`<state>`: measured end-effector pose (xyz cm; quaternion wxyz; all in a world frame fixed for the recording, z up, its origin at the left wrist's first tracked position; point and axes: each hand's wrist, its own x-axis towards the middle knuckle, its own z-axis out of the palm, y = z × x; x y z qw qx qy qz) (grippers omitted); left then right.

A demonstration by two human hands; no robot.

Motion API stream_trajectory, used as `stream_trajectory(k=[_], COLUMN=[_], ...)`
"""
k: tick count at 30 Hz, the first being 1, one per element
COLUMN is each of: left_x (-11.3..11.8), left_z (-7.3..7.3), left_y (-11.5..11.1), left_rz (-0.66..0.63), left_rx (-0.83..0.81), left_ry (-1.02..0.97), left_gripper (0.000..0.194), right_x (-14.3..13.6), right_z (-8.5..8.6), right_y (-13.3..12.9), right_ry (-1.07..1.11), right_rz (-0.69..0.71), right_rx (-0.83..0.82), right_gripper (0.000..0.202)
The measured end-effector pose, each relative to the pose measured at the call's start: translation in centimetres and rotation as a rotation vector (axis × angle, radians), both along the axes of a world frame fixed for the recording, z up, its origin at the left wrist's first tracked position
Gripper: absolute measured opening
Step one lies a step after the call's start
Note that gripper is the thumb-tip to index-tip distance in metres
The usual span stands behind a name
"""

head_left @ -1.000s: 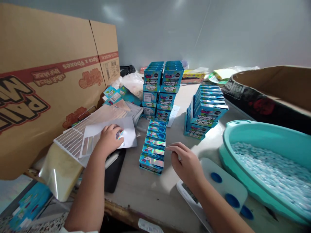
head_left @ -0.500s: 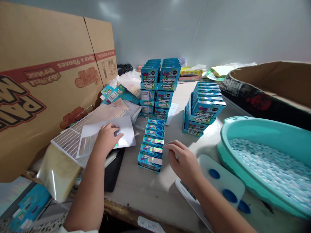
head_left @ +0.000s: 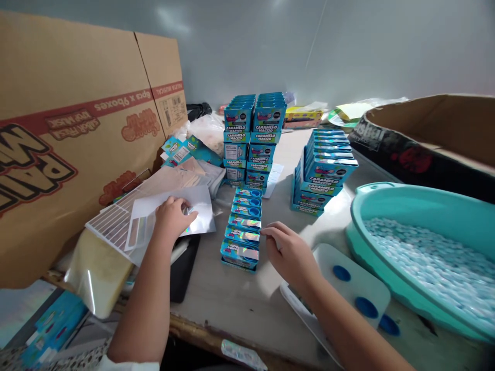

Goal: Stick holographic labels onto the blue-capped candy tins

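Observation:
My left hand (head_left: 175, 216) rests on a shiny holographic sheet (head_left: 203, 206), thumb and fingers curled together at its surface; whatever lies between them is too small to name. A row of small blue boxes (head_left: 240, 251) stands in the middle of the table, with silvery strips across the nearer ones and blue round openings in the farther ones. Just right of that row is my right hand (head_left: 288, 252), its bent fingertips at the side of the boxes. Whether those fingertips hold anything is hidden.
Stacked blue candy boxes (head_left: 234, 136) stand behind the row, with another stack (head_left: 325, 172) to the right. A turquoise tub (head_left: 358, 221) of wrapped candies, a translucent lid (head_left: 328, 255) and blue discs (head_left: 365, 307) are at right. A large carton (head_left: 93, 62) stands left.
The view has shifted slightly. Both hands keep nearly the same places, the left on the sheet and the right beside the row.

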<state>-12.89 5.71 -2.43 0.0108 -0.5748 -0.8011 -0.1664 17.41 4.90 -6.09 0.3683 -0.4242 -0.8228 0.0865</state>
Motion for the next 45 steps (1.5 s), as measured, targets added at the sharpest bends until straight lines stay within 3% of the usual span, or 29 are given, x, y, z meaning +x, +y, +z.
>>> stream_trajectory(k=[10, 23, 30, 45], left_x=[0.5, 0.1, -0.5, -0.5], left_z=[-0.3, -0.3, -0.8, -1.0], left_y=[-0.1, -0.3, 0.1, 0.1], left_rz=[-0.013, -0.14, -0.313, -0.378], left_rx=[0.016, 0.113, 0.206, 0.261], left_ry=[0.071, 0.053, -0.028, -0.241], left_gripper=[0.024, 0.011, 0.007, 0.018], right_x=[0.0, 0.0, 0.1, 0.2], right_z=[0.6, 0.2, 0.3, 0.2], right_y=[-0.2, 0.0, 0.0, -0.1], right_ry=[-0.025, -0.05, -0.067, -0.074], right_rz=[0.004, 0.003, -0.008, -0.001], right_rx=[0.017, -0.002, -0.009, -0.025], right_gripper=[0.03, 0.03, 0.031, 0.031])
